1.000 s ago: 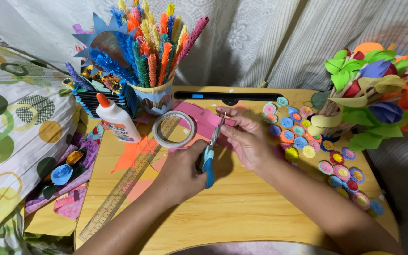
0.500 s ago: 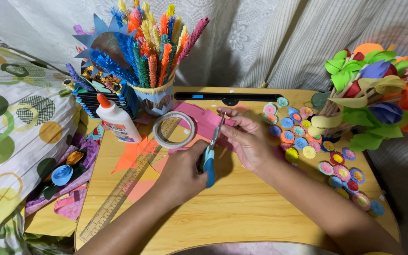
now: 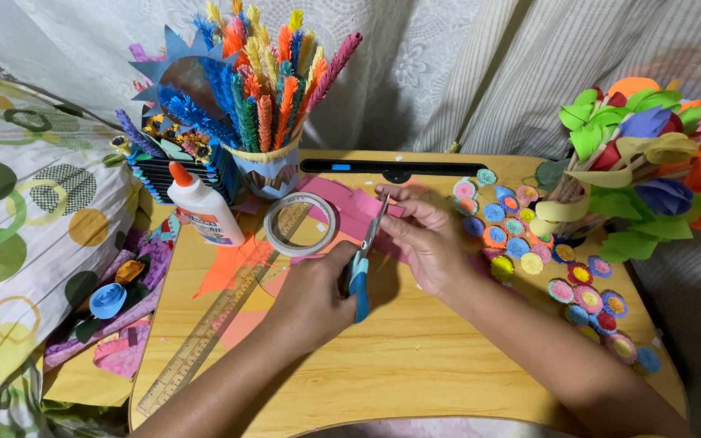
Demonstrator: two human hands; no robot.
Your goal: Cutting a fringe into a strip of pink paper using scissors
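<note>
**Count on the craft table**

Two hands work at centre: left hand [image 3: 314, 296], right hand [image 3: 427, 243]. One pair of scissors [image 3: 363, 264] with blue handles sits between them, on one pink paper [image 3: 342, 203].

At 10 o'clock stand one glue bottle [image 3: 203, 209] and one tape roll [image 3: 300, 225]. One clear ruler [image 3: 221, 312] runs toward 7 o'clock. One cup [image 3: 269, 166] at 11 o'clock holds a bundle of fringed paper sticks, too crowded to count exactly.

From 1 to 4 o'clock lie small round paper discs [image 3: 521, 243], roughly twenty; some overlap, so the exact number is unclear. One paper flower bouquet [image 3: 634, 154] fills 2 o'clock. One blue paper rose [image 3: 107, 300] lies at 8 o'clock.
</note>
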